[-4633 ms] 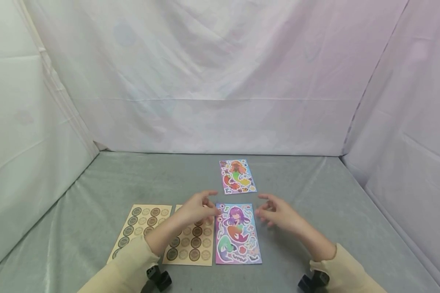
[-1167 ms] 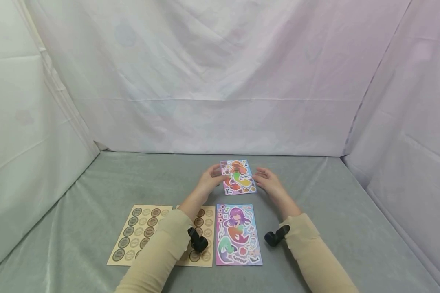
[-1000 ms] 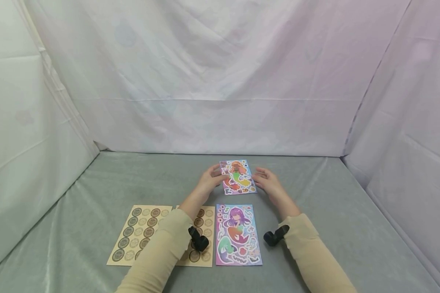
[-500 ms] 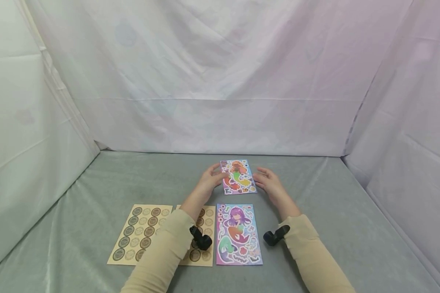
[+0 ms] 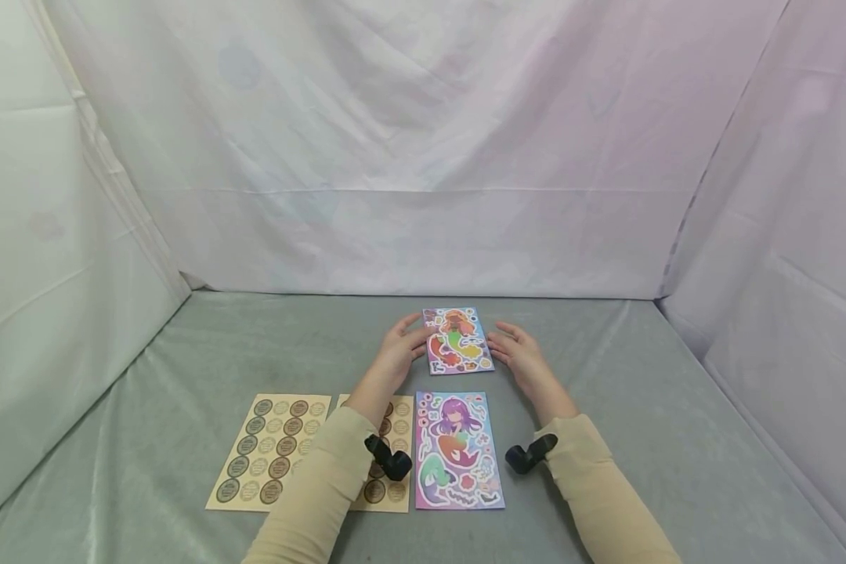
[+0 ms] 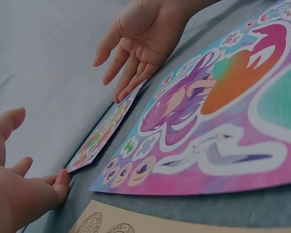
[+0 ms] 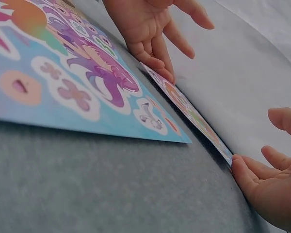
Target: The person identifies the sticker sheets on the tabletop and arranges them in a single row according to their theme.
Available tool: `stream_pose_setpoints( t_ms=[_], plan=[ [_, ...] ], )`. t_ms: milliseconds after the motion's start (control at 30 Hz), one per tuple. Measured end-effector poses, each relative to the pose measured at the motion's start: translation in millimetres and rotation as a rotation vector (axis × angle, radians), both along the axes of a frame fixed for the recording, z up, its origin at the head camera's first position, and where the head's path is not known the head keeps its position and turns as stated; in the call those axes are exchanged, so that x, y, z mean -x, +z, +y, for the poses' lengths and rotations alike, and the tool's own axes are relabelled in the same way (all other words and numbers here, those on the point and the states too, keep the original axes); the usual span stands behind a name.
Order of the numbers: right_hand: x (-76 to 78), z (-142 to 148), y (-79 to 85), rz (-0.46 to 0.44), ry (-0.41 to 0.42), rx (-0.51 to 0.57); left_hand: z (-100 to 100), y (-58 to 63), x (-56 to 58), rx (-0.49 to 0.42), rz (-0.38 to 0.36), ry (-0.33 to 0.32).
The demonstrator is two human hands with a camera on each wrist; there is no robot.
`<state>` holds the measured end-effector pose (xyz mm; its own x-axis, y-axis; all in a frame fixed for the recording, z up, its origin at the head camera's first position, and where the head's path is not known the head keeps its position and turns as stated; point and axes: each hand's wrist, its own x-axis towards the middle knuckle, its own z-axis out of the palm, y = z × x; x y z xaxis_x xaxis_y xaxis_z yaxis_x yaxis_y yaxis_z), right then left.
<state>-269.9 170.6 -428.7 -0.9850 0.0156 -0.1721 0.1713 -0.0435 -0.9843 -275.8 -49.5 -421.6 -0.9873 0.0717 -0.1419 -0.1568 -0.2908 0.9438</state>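
A small mermaid sticker sheet (image 5: 458, 341) with red, green and yellow figures lies flat toward the back of the grey table. My left hand (image 5: 395, 352) is at its left edge, fingers spread and relaxed. Opposite it, my right hand (image 5: 525, 356) has loosely extended fingers right by the other edge. In the left wrist view, lower fingertips (image 6: 62, 178) of the left hand meet the sheet's corner. The right wrist view has right fingertips (image 7: 236, 162) at the sheet's end. Nearer to me lies a larger purple-haired mermaid sticker sheet (image 5: 458, 450).
Two tan sheets of round stickers lie front left: the outer tan sheet (image 5: 264, 450) and the inner tan sheet (image 5: 395, 501), partly under my left forearm. White cloth (image 5: 423, 235) walls in the grey table (image 5: 606, 352) at the back and sides.
Both hands have moved forward from the larger mermaid sheet to the small one. Over the last second the left thumb has shifted off its face; the sheet lies almost where it was.
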Motion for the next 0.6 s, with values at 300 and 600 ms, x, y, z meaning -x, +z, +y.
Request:
stream_pose_setpoints(
  t_ms=[300, 600],
  plan=[
    [-1.9, 0.0, 0.9, -0.008, -0.006, 0.039, -0.4, -2.1, -1.2, -0.005, 0.009, 0.004],
    [-1.5, 0.1, -0.4, -0.03, -0.008, 0.049, 0.4, -2.6, -3.4, 0.044, 0.016, -0.032]
  ],
)
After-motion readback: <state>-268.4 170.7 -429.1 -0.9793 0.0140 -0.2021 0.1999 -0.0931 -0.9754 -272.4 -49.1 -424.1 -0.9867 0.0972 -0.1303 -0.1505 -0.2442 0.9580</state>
